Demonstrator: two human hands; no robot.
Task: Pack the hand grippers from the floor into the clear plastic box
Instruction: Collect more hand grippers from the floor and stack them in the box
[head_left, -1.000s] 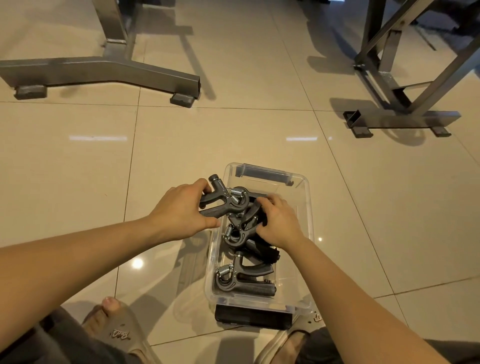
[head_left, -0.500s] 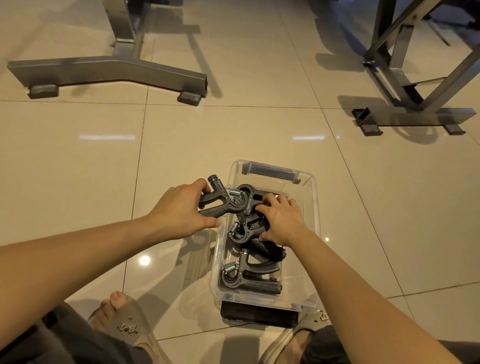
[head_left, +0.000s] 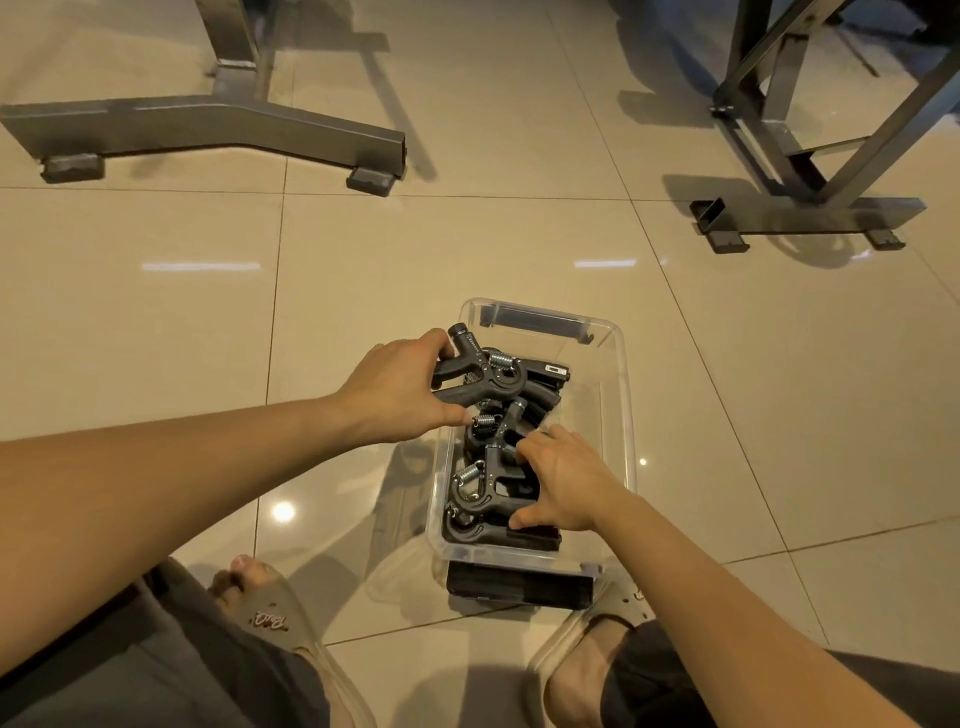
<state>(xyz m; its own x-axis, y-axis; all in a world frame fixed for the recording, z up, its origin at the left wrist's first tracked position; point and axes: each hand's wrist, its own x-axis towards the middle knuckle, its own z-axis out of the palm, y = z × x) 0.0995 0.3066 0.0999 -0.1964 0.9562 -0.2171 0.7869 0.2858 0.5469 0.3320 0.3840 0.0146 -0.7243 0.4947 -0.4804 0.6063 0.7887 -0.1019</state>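
A clear plastic box (head_left: 626, 405) stands on the tiled floor in front of me, with several dark grey hand grippers with steel springs inside. My left hand (head_left: 395, 389) grips the handles of the top hand gripper (head_left: 493, 376), which lies across the box's left rim at the far end. My right hand (head_left: 563, 480) is inside the box near its front, fingers curled on the handle of a lower hand gripper (head_left: 475, 493). Part of that pile is hidden under my right hand.
A black latch (head_left: 519, 584) sits at the box's near end and another at the far end (head_left: 535, 317). My sandalled feet (head_left: 265, 608) flank the box. Metal frame bases stand at the far left (head_left: 208, 124) and far right (head_left: 810, 213).
My right hand moved from the middle of the pile toward the box's near end, onto a lower gripper. My left hand stays on the top gripper.
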